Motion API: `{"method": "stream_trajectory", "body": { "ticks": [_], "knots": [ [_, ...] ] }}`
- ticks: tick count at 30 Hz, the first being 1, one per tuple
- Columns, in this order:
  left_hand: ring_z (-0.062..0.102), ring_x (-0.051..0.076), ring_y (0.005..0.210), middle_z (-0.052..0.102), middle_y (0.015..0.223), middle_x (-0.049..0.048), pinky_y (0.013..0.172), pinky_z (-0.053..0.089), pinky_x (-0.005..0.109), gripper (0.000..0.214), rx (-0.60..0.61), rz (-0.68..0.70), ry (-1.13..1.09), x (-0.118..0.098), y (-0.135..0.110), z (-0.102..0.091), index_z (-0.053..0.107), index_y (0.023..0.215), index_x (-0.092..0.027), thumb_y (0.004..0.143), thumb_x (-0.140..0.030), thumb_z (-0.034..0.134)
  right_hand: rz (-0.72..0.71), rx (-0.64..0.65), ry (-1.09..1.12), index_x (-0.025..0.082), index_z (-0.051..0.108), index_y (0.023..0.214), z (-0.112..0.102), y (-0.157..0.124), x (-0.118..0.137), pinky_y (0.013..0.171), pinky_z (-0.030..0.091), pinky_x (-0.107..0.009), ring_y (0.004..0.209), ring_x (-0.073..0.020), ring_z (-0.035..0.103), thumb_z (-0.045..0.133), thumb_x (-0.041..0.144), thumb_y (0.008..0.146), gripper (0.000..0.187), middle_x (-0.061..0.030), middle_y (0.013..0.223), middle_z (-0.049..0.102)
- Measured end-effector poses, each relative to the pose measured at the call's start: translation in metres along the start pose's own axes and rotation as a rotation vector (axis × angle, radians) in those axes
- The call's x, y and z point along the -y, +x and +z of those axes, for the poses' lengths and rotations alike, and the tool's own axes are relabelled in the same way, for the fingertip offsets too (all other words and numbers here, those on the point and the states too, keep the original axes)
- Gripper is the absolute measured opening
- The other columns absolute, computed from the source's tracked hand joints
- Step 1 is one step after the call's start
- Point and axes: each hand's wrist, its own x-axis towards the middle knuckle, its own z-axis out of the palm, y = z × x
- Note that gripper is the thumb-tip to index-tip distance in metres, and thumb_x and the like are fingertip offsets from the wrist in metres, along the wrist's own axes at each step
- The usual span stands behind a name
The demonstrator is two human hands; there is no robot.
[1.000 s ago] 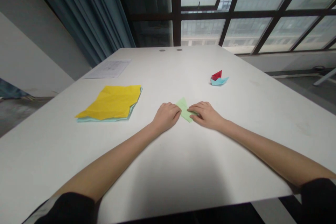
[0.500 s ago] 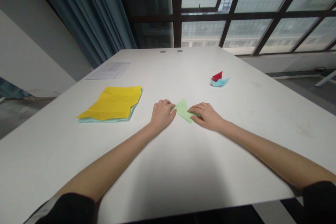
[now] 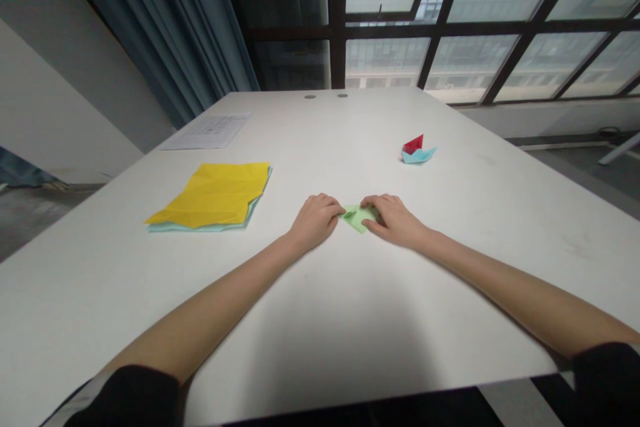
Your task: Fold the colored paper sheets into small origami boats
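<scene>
A small piece of folded light green paper lies on the white table between my two hands. My left hand pinches its left corner, where a fold stands slightly raised. On the other side my right hand grips the paper's right part, with the thumb at the near edge and the fingers across the far edge. Part of the green paper is hidden under the right fingers.
To the left lies a stack of yellow paper over light blue sheets. A printed sheet is behind it on the white table. Red and light blue folded paper boats stand at the back right.
The green paper's top point and left part have been folded over, so it looks smaller. My left hand has moved a little to the right, closer to my right hand.
</scene>
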Motion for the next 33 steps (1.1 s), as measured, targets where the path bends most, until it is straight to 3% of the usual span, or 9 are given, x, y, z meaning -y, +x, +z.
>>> {"method": "stream_trajectory", "body": {
  "ticks": [5, 11, 16, 24, 29, 33],
  "knots": [
    [0.057, 0.021, 0.090, 0.068, 0.094, 0.0060, 0.080, 0.040, 0.036, 0.027, 0.010, 0.016, 0.005, -0.001, 0.001, 0.000, 0.067, 0.094, -0.020, 0.080, -0.010, 0.047, -0.047, 0.039, -0.058, 0.019, 0.050, 0.124, 0.000, 0.000, 0.000, 0.088, 0.036, -0.043, 0.102, -0.0256, 0.051, 0.046, 0.032, 0.087, 0.039, -0.0103, 0.113, 0.061],
    [0.058, 0.022, 0.089, 0.067, 0.093, 0.0072, 0.078, 0.040, 0.038, 0.026, 0.019, -0.014, 0.023, -0.004, 0.001, -0.003, 0.068, 0.093, -0.020, 0.082, -0.012, 0.046, -0.113, -0.004, -0.075, 0.022, 0.063, 0.109, 0.001, -0.001, -0.001, 0.086, 0.037, -0.043, 0.099, -0.0240, 0.052, 0.045, 0.022, 0.086, 0.029, -0.0095, 0.108, 0.061],
    [0.057, 0.022, 0.088, 0.066, 0.091, 0.0068, 0.077, 0.040, 0.036, 0.024, 0.037, -0.024, 0.064, -0.007, 0.002, -0.004, 0.067, 0.092, -0.019, 0.081, -0.014, 0.047, -0.265, -0.046, -0.031, 0.022, 0.069, 0.091, 0.000, -0.003, -0.004, 0.082, 0.039, -0.039, 0.092, -0.0218, 0.052, 0.046, 0.008, 0.078, 0.030, -0.0081, 0.097, 0.062],
    [0.056, 0.022, 0.087, 0.063, 0.092, 0.0091, 0.078, 0.040, 0.037, 0.032, 0.001, -0.104, 0.061, -0.010, 0.002, -0.003, 0.064, 0.100, -0.017, 0.090, -0.035, 0.041, -0.347, 0.015, -0.038, 0.020, 0.066, 0.094, -0.002, -0.003, -0.002, 0.079, 0.039, -0.037, 0.087, -0.0202, 0.054, 0.043, 0.009, 0.079, 0.029, -0.0077, 0.092, 0.065],
    [0.057, 0.021, 0.085, 0.064, 0.088, 0.0056, 0.078, 0.042, 0.036, 0.019, -0.014, -0.209, -0.110, -0.010, 0.004, -0.004, 0.066, 0.086, -0.018, 0.080, -0.033, 0.055, -0.363, 0.036, -0.033, 0.019, 0.064, 0.094, -0.003, -0.003, 0.001, 0.082, 0.039, -0.037, 0.087, -0.0190, 0.056, 0.044, 0.013, 0.081, 0.025, -0.0065, 0.092, 0.066],
    [0.058, 0.017, 0.074, 0.066, 0.078, 0.0017, 0.071, 0.044, 0.030, 0.012, -0.024, -0.365, -0.453, -0.012, 0.007, -0.005, 0.063, 0.079, -0.017, 0.070, -0.025, 0.061, -0.372, 0.026, -0.046, 0.019, 0.064, 0.091, -0.005, -0.002, 0.004, 0.083, 0.039, -0.036, 0.090, -0.0194, 0.055, 0.044, 0.021, 0.087, 0.021, -0.0070, 0.091, 0.066]
  ]
}}
